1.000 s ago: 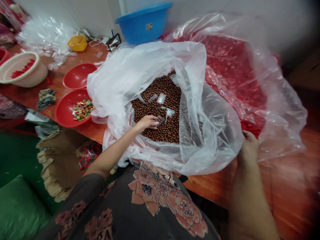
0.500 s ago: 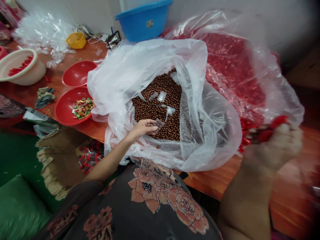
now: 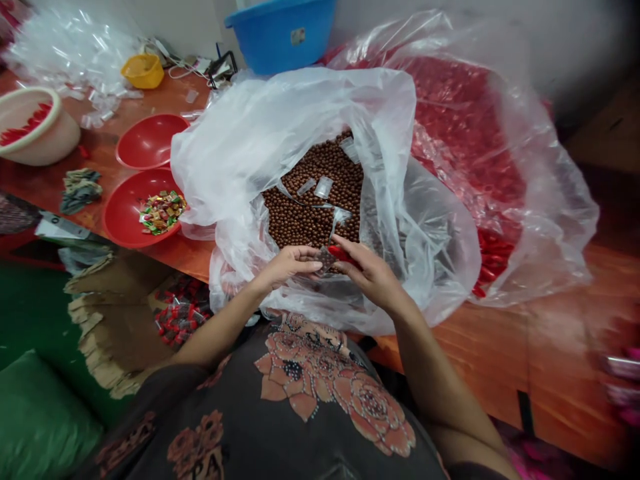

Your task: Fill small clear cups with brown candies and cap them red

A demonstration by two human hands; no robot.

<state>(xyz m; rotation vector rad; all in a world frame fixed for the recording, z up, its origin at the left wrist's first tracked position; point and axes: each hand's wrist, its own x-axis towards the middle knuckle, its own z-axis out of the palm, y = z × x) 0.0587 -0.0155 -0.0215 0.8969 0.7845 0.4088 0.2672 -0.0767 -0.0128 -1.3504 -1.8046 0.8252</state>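
My left hand [image 3: 290, 261] pinches a small clear packet [image 3: 324, 257] with brown balls in it, held over the near edge of an open clear plastic bag [image 3: 280, 133] full of brown chocolate balls [image 3: 310, 207]. My right hand [image 3: 373, 273] meets it from the right, fingers closed on a red wrapped candy [image 3: 341, 254] whose tip touches the packet's mouth. A few empty clear packets [image 3: 323, 187] lie on top of the balls.
A second clear bag of red wrapped candies [image 3: 465, 140] lies to the right. Two red bowls [image 3: 150, 140] stand on the left, the nearer with mixed candies [image 3: 161, 211]. A cream bowl [image 3: 30, 130], a yellow cup [image 3: 143, 70] and a blue basin [image 3: 285, 33] stand behind.
My right hand left the bag's right edge, picked up red candies from the right bag and came across to meet the left hand. The left hand lifted the packet slightly toward me.
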